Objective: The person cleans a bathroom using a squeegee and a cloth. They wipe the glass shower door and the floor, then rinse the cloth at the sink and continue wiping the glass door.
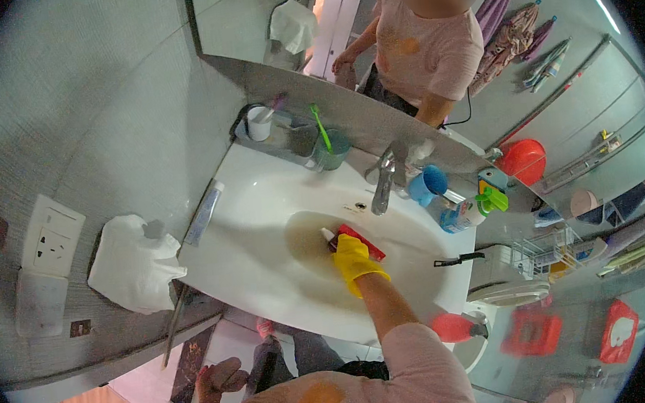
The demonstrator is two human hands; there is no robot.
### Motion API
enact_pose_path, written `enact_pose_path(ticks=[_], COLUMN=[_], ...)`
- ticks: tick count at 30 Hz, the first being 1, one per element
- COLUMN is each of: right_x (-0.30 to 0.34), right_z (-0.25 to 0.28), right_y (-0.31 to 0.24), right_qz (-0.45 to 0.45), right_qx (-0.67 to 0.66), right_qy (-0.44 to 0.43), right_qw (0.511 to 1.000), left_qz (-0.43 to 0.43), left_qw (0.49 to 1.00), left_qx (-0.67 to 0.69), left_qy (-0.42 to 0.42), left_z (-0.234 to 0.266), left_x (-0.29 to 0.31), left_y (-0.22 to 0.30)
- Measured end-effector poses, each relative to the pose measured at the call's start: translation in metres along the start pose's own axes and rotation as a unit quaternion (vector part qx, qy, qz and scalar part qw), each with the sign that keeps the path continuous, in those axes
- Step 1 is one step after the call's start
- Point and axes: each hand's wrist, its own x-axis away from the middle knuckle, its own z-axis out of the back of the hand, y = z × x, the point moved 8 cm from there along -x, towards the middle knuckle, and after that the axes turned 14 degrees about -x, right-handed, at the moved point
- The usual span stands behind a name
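In the wash basin [246, 208], my right hand [353, 259], in a yellow rubber glove, closes around a red, brush-like thing [367, 245] with a pale part at its left end. Its underside is hidden, so its exact kind does not show. Cloudy water [306, 237] lies in the bowl beside the glove. Low at the left, in front of my body and away from the basin, my left hand [226, 376] is bare with its fingers curled. A brownish shape shows there, too unclear to name. The chrome faucet [386, 180] stands just beyond my right hand.
A toothpaste tube [204, 212] lies on the left rim. Along the back are a white cup [259, 122], a glass with a green toothbrush [330, 151], a blue cup [428, 185] and a spray bottle [462, 214]. A black-handled tool [459, 259] rests on the right rim.
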Motion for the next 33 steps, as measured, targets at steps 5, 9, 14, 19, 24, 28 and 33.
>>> enact_pose_path(ticks=[5, 9, 14, 19, 24, 28, 33], right_x=[0.010, 0.024, 0.057, 0.056, -0.009, -0.064, -0.106], right_z=[0.004, 0.033, 0.069, 0.095, 0.061, 0.043, 0.020], right_y=[0.022, 0.004, -0.044, -0.126, -0.202, -0.264, -0.297], right_qz=[0.092, 0.138, 0.192, 0.203, 0.229, 0.246, 0.196], right_qx=[-0.040, 0.065, 0.177, -0.139, -0.627, -0.689, -0.641], right_qy=[0.075, 0.055, 0.034, -0.030, -0.084, -0.144, -0.175], right_qw=[0.992, 0.987, 0.965, 0.969, 0.740, 0.667, 0.721], left_qz=[0.032, -0.003, -0.022, -0.044, -0.056, -0.073, -0.090], left_qw=[0.975, 0.979, 0.980, 0.981, 0.983, 0.983, 0.982], left_qx=[-0.090, -0.139, -0.145, -0.138, -0.133, -0.125, -0.121], left_qy=[0.201, 0.151, 0.136, 0.127, 0.114, 0.115, 0.111], left_z=[0.008, 0.021, 0.011, 0.001, -0.013, -0.027, -0.044], left_x=[-0.010, -0.035, -0.047, -0.044, -0.019, 0.013, 0.053], left_y=[0.006, 0.020, 0.045, 0.061, 0.069, 0.073, 0.070])
